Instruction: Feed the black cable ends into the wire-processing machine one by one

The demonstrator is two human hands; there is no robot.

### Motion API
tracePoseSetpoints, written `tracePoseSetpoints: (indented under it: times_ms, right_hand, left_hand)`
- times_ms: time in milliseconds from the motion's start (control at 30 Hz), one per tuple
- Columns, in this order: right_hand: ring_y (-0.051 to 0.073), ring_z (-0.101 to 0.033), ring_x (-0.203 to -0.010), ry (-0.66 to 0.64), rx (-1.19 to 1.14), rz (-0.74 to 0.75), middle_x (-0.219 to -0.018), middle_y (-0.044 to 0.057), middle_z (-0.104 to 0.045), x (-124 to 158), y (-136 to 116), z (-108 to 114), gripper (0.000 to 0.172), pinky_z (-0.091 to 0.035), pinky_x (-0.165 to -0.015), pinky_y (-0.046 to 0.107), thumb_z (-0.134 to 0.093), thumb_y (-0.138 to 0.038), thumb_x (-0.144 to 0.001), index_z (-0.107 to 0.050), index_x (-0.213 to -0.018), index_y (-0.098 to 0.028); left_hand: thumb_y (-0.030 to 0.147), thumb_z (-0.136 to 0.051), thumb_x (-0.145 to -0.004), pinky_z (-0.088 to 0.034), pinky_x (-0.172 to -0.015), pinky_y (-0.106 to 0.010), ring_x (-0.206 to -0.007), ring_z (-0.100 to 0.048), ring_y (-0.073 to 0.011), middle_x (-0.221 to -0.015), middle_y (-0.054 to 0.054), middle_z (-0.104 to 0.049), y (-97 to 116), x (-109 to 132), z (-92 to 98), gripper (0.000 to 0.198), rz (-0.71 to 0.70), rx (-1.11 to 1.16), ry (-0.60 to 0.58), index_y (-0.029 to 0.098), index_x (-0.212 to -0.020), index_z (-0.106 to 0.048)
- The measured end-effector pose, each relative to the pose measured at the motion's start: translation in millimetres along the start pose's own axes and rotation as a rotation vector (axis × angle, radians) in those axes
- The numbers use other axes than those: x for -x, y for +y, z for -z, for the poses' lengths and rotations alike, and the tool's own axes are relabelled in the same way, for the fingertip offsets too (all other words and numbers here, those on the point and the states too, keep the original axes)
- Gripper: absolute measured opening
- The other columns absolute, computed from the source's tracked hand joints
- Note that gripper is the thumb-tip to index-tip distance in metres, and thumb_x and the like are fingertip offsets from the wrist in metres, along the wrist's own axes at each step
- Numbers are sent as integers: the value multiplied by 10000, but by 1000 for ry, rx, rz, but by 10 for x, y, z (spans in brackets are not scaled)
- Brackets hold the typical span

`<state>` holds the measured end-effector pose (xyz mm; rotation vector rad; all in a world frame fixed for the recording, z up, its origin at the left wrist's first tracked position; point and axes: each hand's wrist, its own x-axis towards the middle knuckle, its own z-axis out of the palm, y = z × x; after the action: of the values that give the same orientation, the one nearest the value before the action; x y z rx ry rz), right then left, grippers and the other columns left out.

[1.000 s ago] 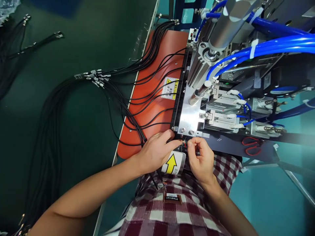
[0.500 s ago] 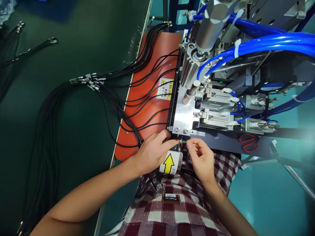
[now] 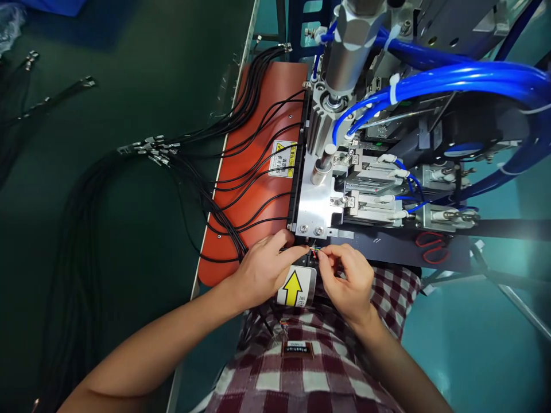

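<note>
My left hand (image 3: 266,268) is closed at the near end of the machine's metal block (image 3: 316,209), thumb and finger pinching a black cable whose end is mostly covered by the fingers. Thin coloured wires (image 3: 315,250), red, green and other colours, fan out from that end. On their other side my right hand (image 3: 350,282) pinches the wire tips between thumb and forefinger. Just below the wires is a white label with a yellow arrow (image 3: 293,288). Several black cables (image 3: 258,221) run across an orange-red panel (image 3: 249,137) into a dark strip along the block.
A bundle of black cables with metal connectors (image 3: 152,148) lies on the dark green table (image 3: 172,69). Blue air tubes (image 3: 451,77) arch over the machine's cylinders. Red-handled scissors (image 3: 433,246) rest on a dark shelf at right. A warning label (image 3: 283,159) is on the panel.
My right hand has moved left, closer to my left hand, its fingertips now among the coloured wires. My left hand keeps its grip. The whole view has shifted slightly.
</note>
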<state>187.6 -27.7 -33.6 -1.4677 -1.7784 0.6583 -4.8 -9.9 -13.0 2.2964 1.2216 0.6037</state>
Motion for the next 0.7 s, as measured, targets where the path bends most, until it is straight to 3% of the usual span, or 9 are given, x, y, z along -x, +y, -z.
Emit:
tracePoseSetpoints:
  times_ms: [100,367,700]
  right_hand:
    - [144,-515,-563,-9,29,44,-623,-7,-566,-1,13,9,64,-384,-600,306,-597,-137,-832,-600,-828,-200]
    - [142,-501,-553,-22,-34,-63,-633,-14,-547,14,46,-11,52,-418,-605,301,-596,-157,-839,-599,-862,-204]
    - [137,-538,-572,-3,204,194,-663,16,-645,3,52,30,53,-365,-611,303,-617,-126,-833,-611,-843,-178]
  left_hand:
    - [103,-423,-891,-561,-797,-339,-954,-604,-207,-986,-113,-591,8,-5,5,318,-2,7,4,146,-1106,-654]
    - [123,-420,-906,-561,-805,-341,-948,-609,-209,-966,-112,-598,26,-19,7,311,8,-2,7,150,-1095,-666]
    - [123,-417,-909,-562,-802,-340,-955,-609,-209,-981,-112,-594,15,-15,10,310,5,5,0,146,-1099,-661]
